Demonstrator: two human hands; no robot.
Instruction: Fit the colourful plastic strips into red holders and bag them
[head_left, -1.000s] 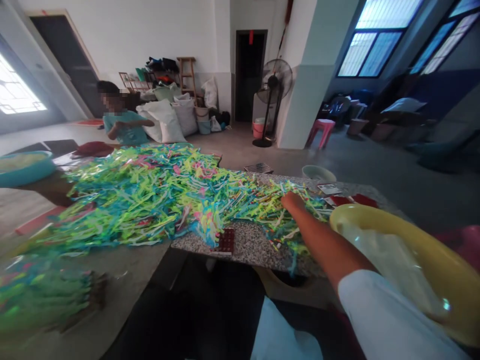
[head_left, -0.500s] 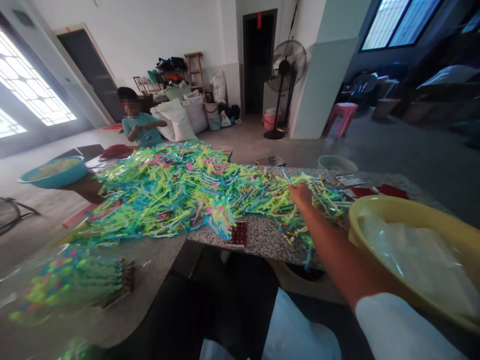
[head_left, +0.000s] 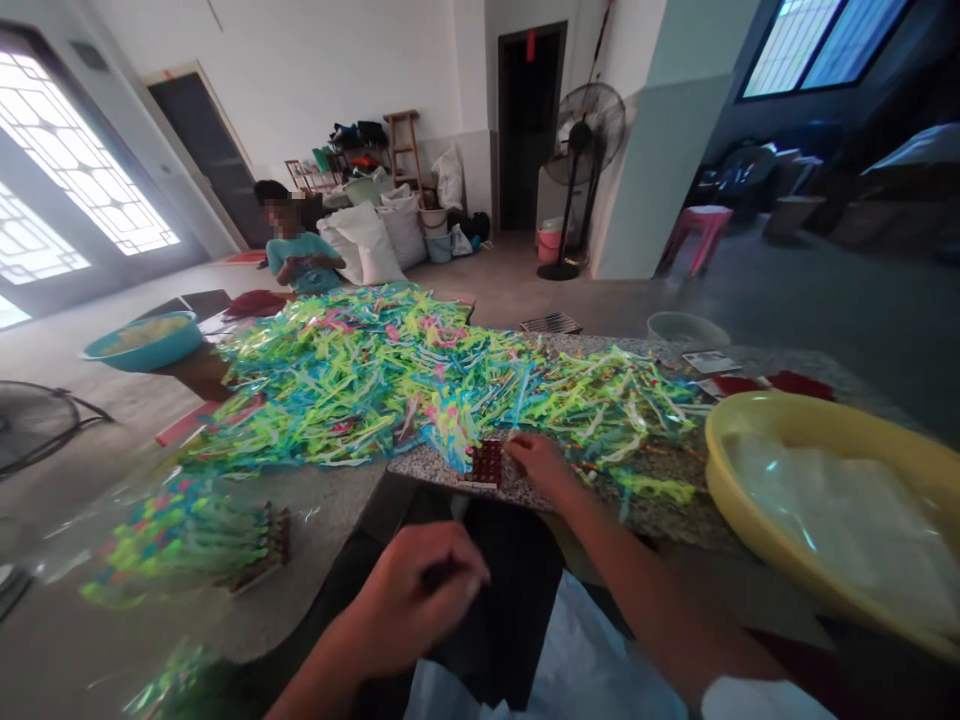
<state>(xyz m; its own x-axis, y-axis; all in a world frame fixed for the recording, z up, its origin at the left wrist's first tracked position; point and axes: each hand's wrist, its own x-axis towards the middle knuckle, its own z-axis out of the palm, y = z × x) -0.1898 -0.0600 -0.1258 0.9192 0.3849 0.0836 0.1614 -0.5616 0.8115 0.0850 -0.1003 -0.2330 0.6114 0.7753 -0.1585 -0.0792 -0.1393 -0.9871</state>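
Note:
My right hand [head_left: 534,458] is pinched shut at the right edge of a small dark red tray with rows of cavities [head_left: 489,464]. A thin light-blue plastic strip [head_left: 521,395] stands up from its fingertips. Thin strips with small coloured ends [head_left: 450,425] crowd the tray's left side. Above my lap, nearer me, my left hand [head_left: 420,590] is loosely curled, slightly blurred, with a gap between thumb and forefinger; I see nothing in it. A large heap of green, blue, white and pink plastic strips [head_left: 337,390] covers much of the speckled stone table [head_left: 427,462].
A yellow basin [head_left: 724,470] with clear plastic inside stands at right. At lower left a bundle of strips [head_left: 187,540] lies in clear plastic. A blue basin [head_left: 150,345] is at far left. Across the heap is another person [head_left: 304,260]. A fan [head_left: 577,135] stands behind.
My right hand has come back from the right part of the heap to the tray, bringing a light-blue strip. My left hand has come into view. The view has turned slightly left.

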